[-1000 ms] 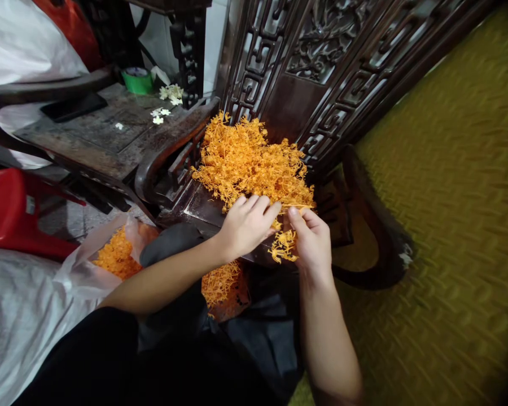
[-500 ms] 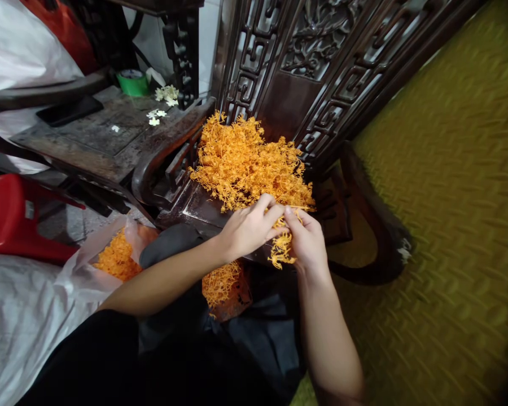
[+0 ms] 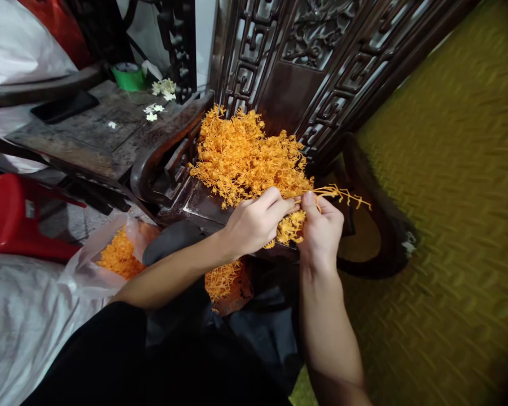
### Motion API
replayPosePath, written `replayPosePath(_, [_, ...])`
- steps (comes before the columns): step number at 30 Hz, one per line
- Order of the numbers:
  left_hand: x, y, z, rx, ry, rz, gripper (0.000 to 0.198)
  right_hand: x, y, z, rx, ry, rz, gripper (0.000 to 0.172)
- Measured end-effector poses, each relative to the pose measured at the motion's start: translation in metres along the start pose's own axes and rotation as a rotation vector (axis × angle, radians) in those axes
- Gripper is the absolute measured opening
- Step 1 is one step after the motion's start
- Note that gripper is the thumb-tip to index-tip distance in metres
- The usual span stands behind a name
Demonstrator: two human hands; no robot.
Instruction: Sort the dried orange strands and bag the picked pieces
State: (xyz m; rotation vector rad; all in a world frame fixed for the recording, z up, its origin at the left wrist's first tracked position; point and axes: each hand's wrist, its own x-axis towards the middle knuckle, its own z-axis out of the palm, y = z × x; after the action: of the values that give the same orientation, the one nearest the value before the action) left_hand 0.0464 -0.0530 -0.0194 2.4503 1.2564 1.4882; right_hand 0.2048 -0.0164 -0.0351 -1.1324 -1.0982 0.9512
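Note:
My left hand (image 3: 256, 223) is closed on an orange branching sprig (image 3: 291, 225), whose curly tips hang between the two hands. My right hand (image 3: 324, 228) pinches its thin orange stems (image 3: 342, 194) between thumb and fingers, and they stick out to the right past the thumb. The fingertips of both hands nearly meet, and the exact grip is partly hidden. Just beyond them a large heap of orange sprigs (image 3: 248, 155) lies on the seat of a dark carved wooden chair (image 3: 207, 211).
More orange pieces (image 3: 222, 282) lie in a reddish container below my forearms. A plastic bag (image 3: 82, 268) with orange bits stands at left, by a red stool (image 3: 8, 217). A side chair (image 3: 88, 146) holds green tape (image 3: 128, 77), a dark phone (image 3: 65, 107) and small white flowers (image 3: 164, 88).
My right hand has moved to the right and slightly up. Thin stems now stretch out to its right. The left hand has shifted slightly right, and the hanging tips sit higher.

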Motion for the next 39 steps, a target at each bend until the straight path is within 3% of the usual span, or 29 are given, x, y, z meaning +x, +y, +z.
replayPosePath(6, [0.012, -0.018, 0.001, -0.065, 0.234, 0.026, 0.02, 0.009, -0.005, 0.01, 0.115, 0.046, 0.02, 0.037])
replayPosePath(10, [0.022, -0.019, 0.01, -0.183, 0.327, -0.066, 0.017, 0.007, -0.009, 0.019, 0.135, 0.086, -0.011, 0.036])
replayPosePath(14, [0.03, -0.029, 0.008, -0.305, 0.366, -0.286, 0.013, 0.009, -0.008, 0.016, 0.133, 0.088, 0.001, 0.032])
replayPosePath(16, [0.032, -0.047, -0.004, -0.406, 0.475, -0.437, 0.013, 0.014, -0.005, 0.001, 0.165, 0.199, 0.012, 0.032])
replayPosePath(18, [0.03, -0.067, -0.019, -0.523, 0.652, -0.632, 0.016, 0.02, -0.001, -0.019, 0.245, 0.417, 0.003, 0.035])
replayPosePath(20, [0.026, -0.081, -0.027, -0.687, 0.738, -0.837, 0.015, 0.021, 0.002, -0.034, 0.277, 0.457, 0.015, 0.037])
replayPosePath(21, [0.024, -0.082, -0.027, -0.804, 0.671, -0.925, 0.012, 0.019, 0.003, -0.036, 0.262, 0.402, 0.042, 0.037])
replayPosePath(22, [0.023, -0.08, -0.023, -0.933, 0.522, -0.995, 0.013, 0.016, 0.003, -0.035, 0.234, 0.331, 0.043, 0.037])
replayPosePath(25, [0.022, -0.061, -0.006, -1.194, 0.172, -1.048, 0.021, 0.002, 0.002, -0.019, 0.122, 0.156, -0.012, 0.035])
replayPosePath(28, [0.024, -0.048, 0.0, -1.315, 0.061, -1.065, 0.015, -0.005, 0.003, -0.006, 0.108, 0.101, -0.011, 0.034])
replayPosePath(32, [0.023, -0.054, -0.015, -1.364, 0.006, -1.078, 0.009, -0.002, 0.006, -0.012, 0.171, 0.117, 0.011, 0.031])
replayPosePath(34, [0.02, -0.056, -0.02, -1.276, -0.009, -1.036, 0.01, -0.001, 0.007, -0.015, 0.137, 0.122, -0.002, 0.032])
replayPosePath(36, [0.016, -0.05, -0.02, -1.034, -0.034, -0.924, 0.032, -0.003, 0.006, -0.013, 0.09, 0.107, -0.015, 0.033])
replayPosePath(39, [0.011, -0.034, -0.01, -0.511, -0.128, -0.591, 0.04, -0.01, 0.004, -0.005, 0.033, 0.059, -0.039, 0.034])
